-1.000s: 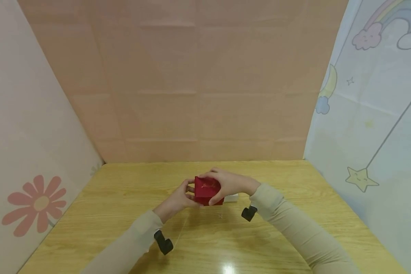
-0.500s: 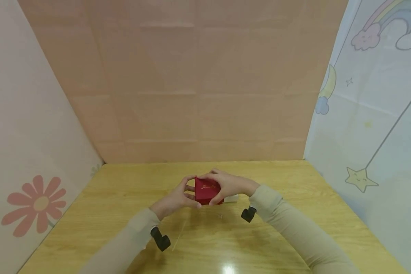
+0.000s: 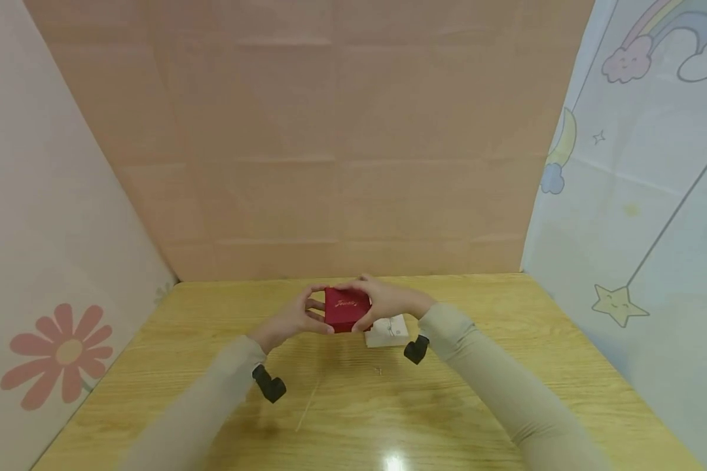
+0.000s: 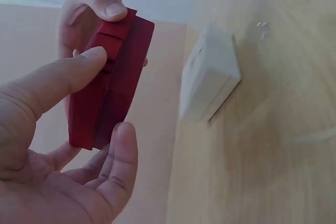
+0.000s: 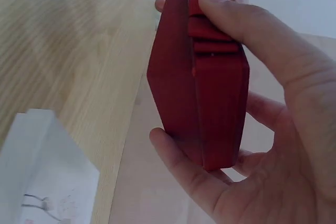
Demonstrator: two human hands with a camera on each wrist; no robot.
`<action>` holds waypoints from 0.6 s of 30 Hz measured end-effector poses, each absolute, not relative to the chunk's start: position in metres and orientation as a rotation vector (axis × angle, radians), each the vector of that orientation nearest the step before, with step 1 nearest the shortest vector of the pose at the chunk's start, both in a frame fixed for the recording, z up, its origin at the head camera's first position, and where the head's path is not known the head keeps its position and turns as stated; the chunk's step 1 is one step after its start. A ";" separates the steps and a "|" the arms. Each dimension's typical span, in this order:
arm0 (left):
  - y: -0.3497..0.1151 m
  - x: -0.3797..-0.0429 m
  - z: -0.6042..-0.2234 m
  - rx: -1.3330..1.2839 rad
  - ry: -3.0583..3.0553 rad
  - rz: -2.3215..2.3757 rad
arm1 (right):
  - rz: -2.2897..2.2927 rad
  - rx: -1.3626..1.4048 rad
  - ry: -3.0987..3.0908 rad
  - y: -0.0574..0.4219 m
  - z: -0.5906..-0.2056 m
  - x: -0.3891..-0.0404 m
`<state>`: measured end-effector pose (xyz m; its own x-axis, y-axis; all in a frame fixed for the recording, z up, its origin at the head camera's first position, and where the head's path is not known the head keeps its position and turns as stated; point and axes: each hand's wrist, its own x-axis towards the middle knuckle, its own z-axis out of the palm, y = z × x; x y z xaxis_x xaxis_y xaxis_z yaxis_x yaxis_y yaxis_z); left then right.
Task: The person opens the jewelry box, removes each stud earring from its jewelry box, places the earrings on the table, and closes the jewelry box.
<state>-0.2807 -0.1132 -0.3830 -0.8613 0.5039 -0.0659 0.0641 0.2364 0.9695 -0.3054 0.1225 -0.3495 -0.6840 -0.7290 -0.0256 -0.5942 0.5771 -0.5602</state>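
A small red jewelry box (image 3: pixel 346 309) with gold lettering on top is held above the table between both hands. In the left wrist view, the red box (image 4: pixel 107 85) shows a ribbon bow on its side and a seam between lid and base; it looks closed. My left hand (image 3: pixel 291 317) grips its left end, thumb on the near side and fingers round the far side. My right hand (image 3: pixel 389 299) holds the right end the same way. Below and to the right, a white box (image 3: pixel 387 333) with small printed marks rests on the table.
The wooden table (image 3: pixel 477 379) meets a brown back wall and patterned side walls. A tiny shiny item (image 3: pixel 378 371), too small to tell, lies in front of the white box. A thin clear strip (image 3: pixel 308 405) lies nearer the front.
Both hands have raised the red box and shifted it a little left, away from me. More of the white box now shows. The grip of both hands looks the same.
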 end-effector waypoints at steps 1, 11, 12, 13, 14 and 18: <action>-0.115 -0.285 -0.380 0.517 2.161 1.653 | -0.765 -1.092 2.571 0.119 -0.348 -0.309; -0.137 -0.311 -0.379 0.398 2.217 1.562 | -0.702 -0.985 2.637 0.086 -0.364 -0.343; -0.139 -0.312 -0.382 0.390 2.220 1.553 | -0.692 -0.989 2.632 0.083 -0.368 -0.345; -0.141 -0.314 -0.387 0.387 2.216 1.549 | -0.679 -0.979 2.625 0.081 -0.371 -0.345; -0.143 -0.315 -0.392 0.381 2.221 1.539 | -0.677 -0.979 2.614 0.078 -0.375 -0.345; -0.150 -0.317 -0.412 0.379 2.207 1.524 | -0.675 -0.965 2.579 0.071 -0.390 -0.342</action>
<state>-0.3174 -0.1500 -0.4117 -0.8703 0.4537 -0.1919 -0.0188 0.3587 0.9333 -0.3423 0.0712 -0.3902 -0.7274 -0.6764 -0.1158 -0.5330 0.6631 -0.5256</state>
